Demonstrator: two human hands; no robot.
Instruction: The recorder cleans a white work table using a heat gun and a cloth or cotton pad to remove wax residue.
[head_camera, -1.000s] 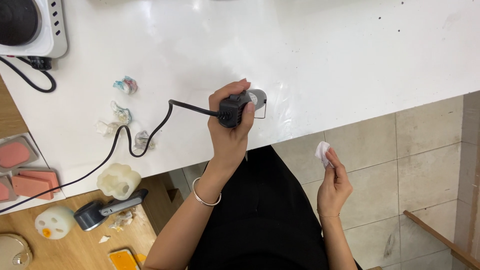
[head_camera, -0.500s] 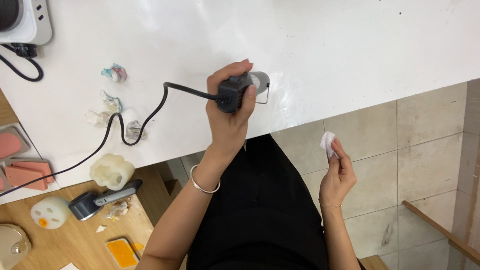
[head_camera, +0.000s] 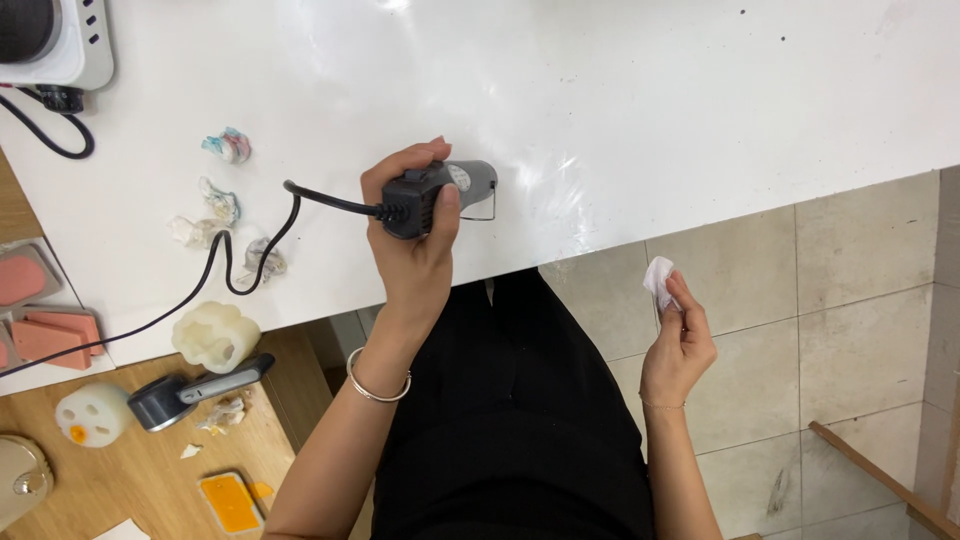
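- White bench (head_camera: 640, 90) over a tiled floor; a corded hand tool (head_camera: 440, 195) lies near its front edge.
- Left hand (head_camera: 412, 235) is wrapped around the tool.
- Right hand (head_camera: 678, 345) pinches a small white wad (head_camera: 658, 275) off the bench, above the floor.
- Crumpled scraps (head_camera: 222, 205) sit beside the cord, toward the bench's left end.

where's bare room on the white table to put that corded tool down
The widest bare patch is the white table right of the corded tool held by the left hand, out to the far edge. Left is crowded: cord, crumpled wads, a heater. The right hand holds a tissue off the table.
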